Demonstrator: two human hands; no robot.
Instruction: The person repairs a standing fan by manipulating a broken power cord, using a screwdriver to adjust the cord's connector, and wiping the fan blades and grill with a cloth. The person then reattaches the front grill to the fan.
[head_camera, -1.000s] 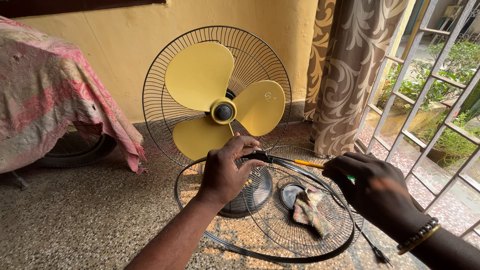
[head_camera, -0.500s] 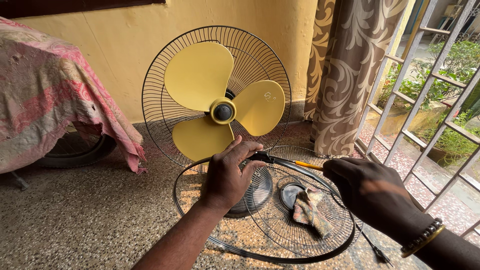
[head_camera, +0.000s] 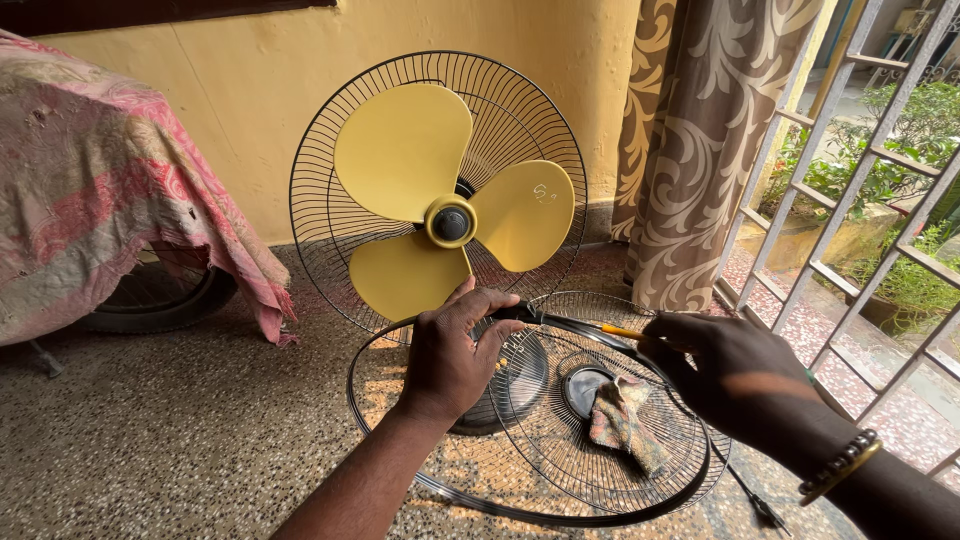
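The left hand (head_camera: 450, 355) is curled shut around the black clamp on the grille ring (head_camera: 520, 505). The right hand (head_camera: 725, 375) is closed around a yellow-shafted screwdriver (head_camera: 622, 331), whose long axis runs nearly level, tip pointing at the left thumb. A slip off the screw could jab that thumb or let the ring spring loose.

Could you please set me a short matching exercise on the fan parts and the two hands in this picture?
Things:
1. fan blades
2. cloth
3. left hand
4. right hand

States:
a. holds a yellow-shafted screwdriver
b. yellow, mounted upright in the rear grille
c. grips the black ring at its top
d. lies on the detached front grille

Pairs: 1-b, 2-d, 3-c, 4-a
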